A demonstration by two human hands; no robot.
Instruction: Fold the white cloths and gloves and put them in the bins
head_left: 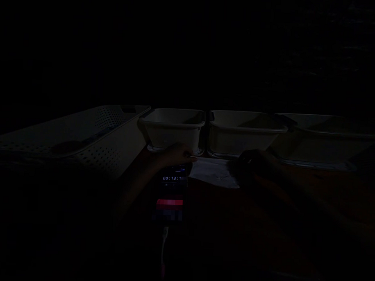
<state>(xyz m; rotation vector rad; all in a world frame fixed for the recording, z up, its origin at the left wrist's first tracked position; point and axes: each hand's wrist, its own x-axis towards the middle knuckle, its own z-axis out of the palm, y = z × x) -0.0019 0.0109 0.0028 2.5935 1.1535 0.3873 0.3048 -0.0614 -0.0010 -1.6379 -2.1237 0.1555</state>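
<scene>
The scene is very dark. In front of me lies a thin white sheet (215, 172), cloth or paper; I cannot tell which. At its upper left corner my left hand (176, 155) is closed, thumb and fingers pinching the edge. My right hand (256, 162) is in deep shadow at the sheet's right end, its fingers curled down onto that edge. Just below my left hand is a lit phone (171, 193) showing a running timer and a red patch. It partly adjoins the sheet's left side.
Three pale plastic bins stand in a row behind the hands: a left bin (175, 134), a middle bin (243, 138) and a right bin (325, 145). A larger perforated basket (113, 152) is at the left. A cable (163, 246) runs from the phone toward me.
</scene>
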